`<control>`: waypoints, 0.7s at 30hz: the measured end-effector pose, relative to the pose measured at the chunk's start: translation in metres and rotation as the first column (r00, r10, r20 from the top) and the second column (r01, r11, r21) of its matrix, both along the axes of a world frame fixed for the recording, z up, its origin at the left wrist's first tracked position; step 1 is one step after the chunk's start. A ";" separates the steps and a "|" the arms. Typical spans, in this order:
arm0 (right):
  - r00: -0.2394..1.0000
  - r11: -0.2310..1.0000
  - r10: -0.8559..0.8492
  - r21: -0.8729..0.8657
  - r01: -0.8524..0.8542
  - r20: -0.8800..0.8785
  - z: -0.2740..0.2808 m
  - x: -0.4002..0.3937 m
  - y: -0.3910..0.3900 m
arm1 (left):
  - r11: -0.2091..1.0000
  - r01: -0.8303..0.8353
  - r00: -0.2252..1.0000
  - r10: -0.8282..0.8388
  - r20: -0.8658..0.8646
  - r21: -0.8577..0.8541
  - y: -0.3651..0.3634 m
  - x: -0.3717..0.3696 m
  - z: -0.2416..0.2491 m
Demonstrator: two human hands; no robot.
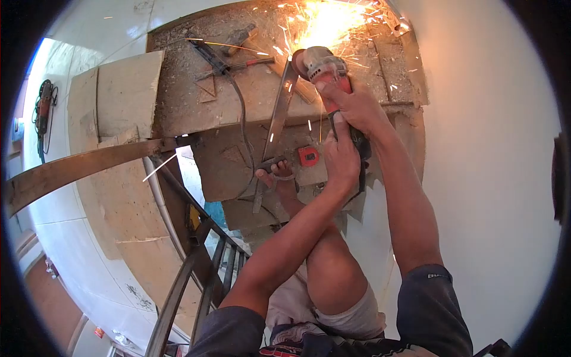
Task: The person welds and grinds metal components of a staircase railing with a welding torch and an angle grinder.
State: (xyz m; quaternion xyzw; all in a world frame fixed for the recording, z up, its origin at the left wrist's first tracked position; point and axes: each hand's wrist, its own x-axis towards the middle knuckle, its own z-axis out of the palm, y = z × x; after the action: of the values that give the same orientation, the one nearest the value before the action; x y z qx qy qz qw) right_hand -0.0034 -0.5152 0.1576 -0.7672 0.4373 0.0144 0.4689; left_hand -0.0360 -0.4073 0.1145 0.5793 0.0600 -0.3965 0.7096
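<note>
Both of my hands are wrapped round a red and black angle grinder [331, 72]. My right hand [357, 107] grips its body near the head, and my left hand [343, 156] holds the rear part just below. The grinder's disc [299, 64] touches the upper end of a long metal bar [278, 113], and bright sparks [333, 24] spray out beyond it. A bare foot [279, 178] in a sandal rests on the bar's lower part. Beside the foot lies a red tape measure [308, 156].
Flattened cardboard [128, 89] covers part of the floor. An electrode holder [208, 56] with its cable, a hammer [241, 37] and a thin red-handled tool [253, 63] lie at the upper left. A metal frame [178, 285] stands at lower left; another power tool [43, 107] lies far left.
</note>
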 end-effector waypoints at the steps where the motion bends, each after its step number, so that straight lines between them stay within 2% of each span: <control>1: 1.000 1.000 0.015 -0.027 -0.015 0.003 -0.005 0.001 -0.003 | 1.000 -0.004 1.000 0.004 0.002 0.015 0.000 0.001 0.005; 3: 1.000 0.998 0.027 -0.053 -0.027 0.004 -0.003 0.001 -0.003 | 1.000 0.015 1.000 -0.015 -0.008 0.028 0.000 -0.001 -0.004; 5: 1.000 1.000 0.007 0.015 -0.007 -0.021 0.005 0.000 -0.002 | 0.999 0.025 1.000 -0.025 -0.009 0.034 0.001 0.002 -0.001; 7: 0.999 0.999 -0.037 -0.021 0.037 -0.006 -0.004 -0.010 -0.003 | 0.993 0.115 0.988 -0.113 -0.102 0.008 0.006 0.005 0.012; 10: 0.996 0.996 -0.085 -0.018 0.085 0.023 -0.002 -0.017 0.004 | 0.986 0.163 0.986 -0.161 -0.053 0.045 0.009 0.001 0.009; 11: 0.995 0.996 -0.094 0.017 0.093 0.043 -0.002 -0.017 0.004 | 0.986 0.162 0.986 -0.159 -0.054 0.044 0.008 0.002 0.007; 13: 0.994 0.995 -0.096 -0.012 0.097 0.046 -0.014 -0.015 0.002 | 0.997 0.071 0.994 -0.073 0.078 0.026 0.009 -0.001 0.001; 16: 0.997 0.996 -0.072 -0.058 0.072 0.019 -0.026 -0.009 -0.004 | 0.999 0.046 0.999 -0.046 0.004 0.008 0.008 0.001 -0.001; 18: 0.999 0.996 -0.041 -0.075 0.040 -0.008 -0.019 -0.003 -0.005 | 0.998 0.057 0.998 -0.057 0.026 0.019 0.004 0.003 -0.010; 21: 0.999 0.999 -0.026 0.019 0.026 0.032 -0.015 -0.004 -0.007 | 0.993 0.102 0.995 -0.103 0.012 0.058 0.005 0.005 0.002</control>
State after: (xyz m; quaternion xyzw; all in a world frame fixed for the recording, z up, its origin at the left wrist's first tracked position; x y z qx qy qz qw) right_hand -0.0079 -0.5219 0.1428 -0.7573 0.4393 -0.0002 0.4831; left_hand -0.0308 -0.4024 0.1170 0.6047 0.0362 -0.4261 0.6719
